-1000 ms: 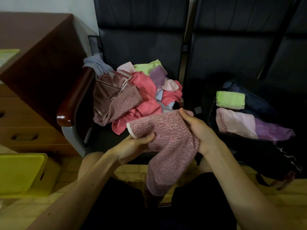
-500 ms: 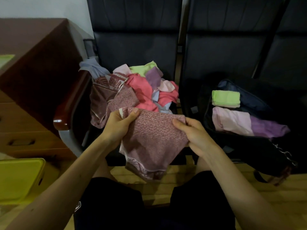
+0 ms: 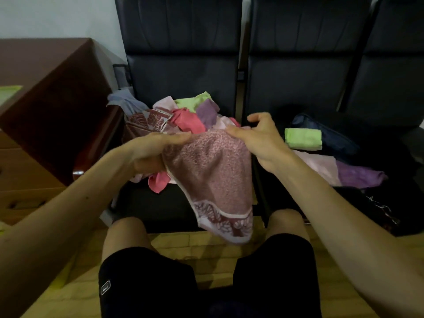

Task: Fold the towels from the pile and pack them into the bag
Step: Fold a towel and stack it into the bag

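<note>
Black padded chair (image 3: 179, 76) holds towel pile (image 3: 185, 118); wooden cabinet (image 3: 52, 106) beside; left hand (image 3: 151, 152), right hand (image 3: 259, 138) pinch pink towel (image 3: 211, 177).

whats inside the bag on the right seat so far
A folded green towel and, nearer, folded pale pink and purple cloth lie in the open dark bag. Anything beneath them is covered.

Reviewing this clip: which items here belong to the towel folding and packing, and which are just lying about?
Part of the job:
- pink towel, held up by the left hand and right hand
- towel pile behind it
- bag
- green folded towel and purple towel lying on it

Just there:
- wooden cabinet
- chair backs
</note>
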